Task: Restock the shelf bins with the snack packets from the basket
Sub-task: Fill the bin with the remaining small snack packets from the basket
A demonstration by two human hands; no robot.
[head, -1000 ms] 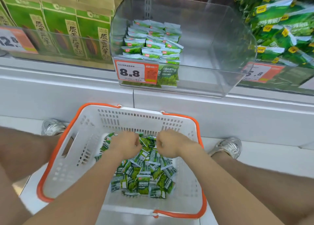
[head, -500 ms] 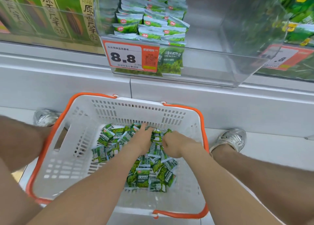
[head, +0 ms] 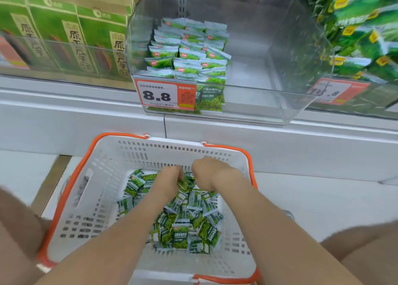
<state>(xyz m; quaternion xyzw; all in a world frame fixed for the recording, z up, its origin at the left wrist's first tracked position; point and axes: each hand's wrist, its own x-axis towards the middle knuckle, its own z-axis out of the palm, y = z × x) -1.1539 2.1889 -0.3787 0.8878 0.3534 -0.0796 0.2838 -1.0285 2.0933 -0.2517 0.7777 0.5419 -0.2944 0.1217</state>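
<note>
A white basket with an orange rim (head: 71, 187) sits on the floor between my knees. A heap of small green snack packets (head: 183, 224) lies in it. My left hand (head: 169, 182) and my right hand (head: 207, 172) are both down in the far part of the heap, fingers curled around packets; the fingertips are hidden. Above, a clear shelf bin (head: 269, 69) holds neat rows of the same green packets (head: 189, 56) in its left half. Its right half is bare.
An orange price tag reading 8.8 (head: 164, 95) hangs on the bin's front. Green boxes (head: 71, 39) fill the bin to the left, large green bags (head: 361, 32) the one on the right. A white shelf ledge (head: 280, 138) runs between bins and basket.
The view has tilted up again, showing more of the shelf bin. Both hands have shifted toward the basket's far wall, and the right hand has risen slightly.
</note>
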